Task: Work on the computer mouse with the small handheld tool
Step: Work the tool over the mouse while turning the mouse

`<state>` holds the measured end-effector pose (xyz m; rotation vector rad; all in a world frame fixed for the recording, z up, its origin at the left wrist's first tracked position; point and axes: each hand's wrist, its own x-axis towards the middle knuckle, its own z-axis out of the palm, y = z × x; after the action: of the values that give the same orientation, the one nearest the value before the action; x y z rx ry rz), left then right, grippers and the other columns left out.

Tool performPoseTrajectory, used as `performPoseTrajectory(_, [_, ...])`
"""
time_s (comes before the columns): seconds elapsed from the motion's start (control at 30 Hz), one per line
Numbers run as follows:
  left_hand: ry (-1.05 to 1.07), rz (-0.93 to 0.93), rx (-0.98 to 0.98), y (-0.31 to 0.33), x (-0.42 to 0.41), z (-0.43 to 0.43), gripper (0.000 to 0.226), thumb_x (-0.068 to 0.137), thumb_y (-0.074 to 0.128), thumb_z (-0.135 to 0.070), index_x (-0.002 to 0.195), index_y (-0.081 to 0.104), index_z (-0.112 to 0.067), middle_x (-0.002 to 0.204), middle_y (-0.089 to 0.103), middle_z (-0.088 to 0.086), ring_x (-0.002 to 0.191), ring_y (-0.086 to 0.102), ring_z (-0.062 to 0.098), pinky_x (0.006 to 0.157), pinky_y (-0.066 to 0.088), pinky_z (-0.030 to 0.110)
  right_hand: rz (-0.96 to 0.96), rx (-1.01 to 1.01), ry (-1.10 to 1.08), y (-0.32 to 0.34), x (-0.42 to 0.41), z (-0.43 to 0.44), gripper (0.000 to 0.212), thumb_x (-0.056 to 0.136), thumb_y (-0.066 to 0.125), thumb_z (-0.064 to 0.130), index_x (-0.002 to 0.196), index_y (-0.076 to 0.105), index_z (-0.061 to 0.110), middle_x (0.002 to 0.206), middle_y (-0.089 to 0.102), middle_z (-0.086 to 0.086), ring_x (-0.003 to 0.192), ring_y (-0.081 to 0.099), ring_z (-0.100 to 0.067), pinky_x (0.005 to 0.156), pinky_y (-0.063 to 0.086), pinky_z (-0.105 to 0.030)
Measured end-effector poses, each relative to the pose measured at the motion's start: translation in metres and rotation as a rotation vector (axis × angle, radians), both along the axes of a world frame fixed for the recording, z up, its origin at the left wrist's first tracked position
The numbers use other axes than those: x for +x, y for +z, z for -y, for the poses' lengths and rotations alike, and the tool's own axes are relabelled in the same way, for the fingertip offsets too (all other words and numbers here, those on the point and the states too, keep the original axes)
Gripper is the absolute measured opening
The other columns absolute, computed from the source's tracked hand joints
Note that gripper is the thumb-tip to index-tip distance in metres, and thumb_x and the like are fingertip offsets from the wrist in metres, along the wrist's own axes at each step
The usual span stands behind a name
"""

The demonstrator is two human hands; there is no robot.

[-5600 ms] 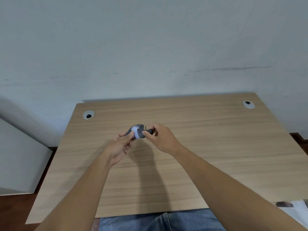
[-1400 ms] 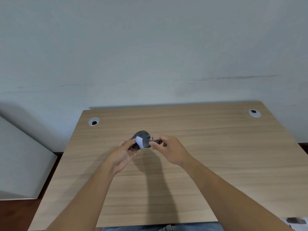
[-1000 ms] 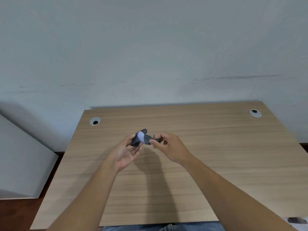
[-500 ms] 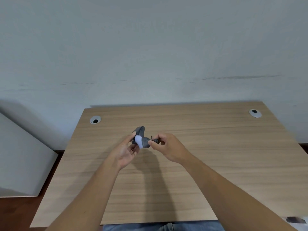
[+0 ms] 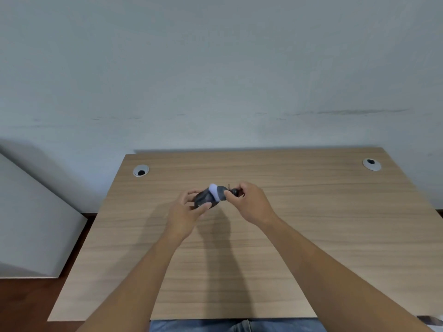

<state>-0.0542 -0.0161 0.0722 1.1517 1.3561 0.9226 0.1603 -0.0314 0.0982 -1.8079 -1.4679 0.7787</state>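
A dark grey computer mouse [image 5: 209, 198] with a pale lilac band is held above the middle of the wooden desk [image 5: 311, 236]. My left hand [image 5: 185, 212] grips the mouse from below and the left, thumb on its near side. My right hand [image 5: 251, 204] pinches a small black tool [image 5: 233, 191] against the mouse's right end. A thin dark tip sticks up from the tool. Most of the tool is hidden by my fingers.
Two round grey cable grommets sit at the desk's back corners, one left [image 5: 141, 170] and one right [image 5: 371, 164]. A pale wall rises behind the desk. A white panel [image 5: 31, 224] stands left of the desk. My jeans [image 5: 235, 326] show below the front edge.
My left hand has turned the mouse, so its dark body now lies to the left and the pale band faces up. My right hand stays pinched on the tool at the mouse's right end.
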Motion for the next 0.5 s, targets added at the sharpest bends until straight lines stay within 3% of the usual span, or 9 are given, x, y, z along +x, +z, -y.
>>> performPoseTrajectory(0.1, [-0.101,-0.204,0.181,-0.003,-0.001,0.005,0.060,0.084,0.090,-0.012,0.132,0.064,-0.036,0.109,0.075,-0.010,0.100,0.076,0.004,0.082,0.061,0.020,0.006,-0.039,-0.082,0.000,0.006,-0.004,0.029,0.094,0.073,0.040,0.084,0.063,0.015,0.074,0.060,0.009,0.062,0.051,-0.008,0.051,0.034,-0.019])
performPoseTrajectory(0.17, [-0.101,-0.321,0.291,-0.004,0.000,0.007,0.051,0.082,0.089,-0.008,0.121,0.068,-0.033,0.109,0.075,-0.015,0.102,0.071,-0.004,0.081,0.058,0.016,0.005,-0.029,-0.092,-0.003,0.007,-0.004,0.033,0.096,0.071,0.042,0.089,0.066,0.010,0.079,0.063,0.004,0.067,0.053,-0.014,0.052,0.035,-0.020])
performPoseTrajectory(0.23, [-0.130,-0.461,0.434,-0.009,0.001,0.006,0.039,0.081,0.087,-0.007,0.109,0.070,-0.028,0.107,0.072,-0.016,0.101,0.068,0.001,0.081,0.057,0.020,0.044,0.001,-0.019,-0.004,0.005,-0.002,0.038,0.098,0.069,0.047,0.090,0.068,0.009,0.081,0.066,0.002,0.069,0.055,-0.013,0.057,0.038,-0.023])
performPoseTrajectory(0.37, [-0.226,-0.673,0.681,-0.015,0.000,0.006,0.030,0.081,0.084,0.000,0.102,0.069,-0.017,0.104,0.061,-0.008,0.092,0.060,0.012,0.079,0.051,0.025,0.090,0.039,0.086,-0.003,-0.001,0.001,0.034,0.101,0.066,0.048,0.095,0.070,0.014,0.086,0.068,0.008,0.071,0.056,-0.001,0.062,0.037,-0.016])
performPoseTrajectory(0.5, [-0.311,-0.822,0.839,-0.017,-0.001,0.008,0.033,0.079,0.081,0.008,0.106,0.070,-0.007,0.107,0.061,0.001,0.098,0.060,0.024,0.080,0.051,0.031,0.071,-0.008,-0.031,-0.004,0.011,-0.006,0.029,0.103,0.065,0.041,0.092,0.064,0.014,0.083,0.063,0.006,0.074,0.057,-0.014,0.058,0.035,-0.018])
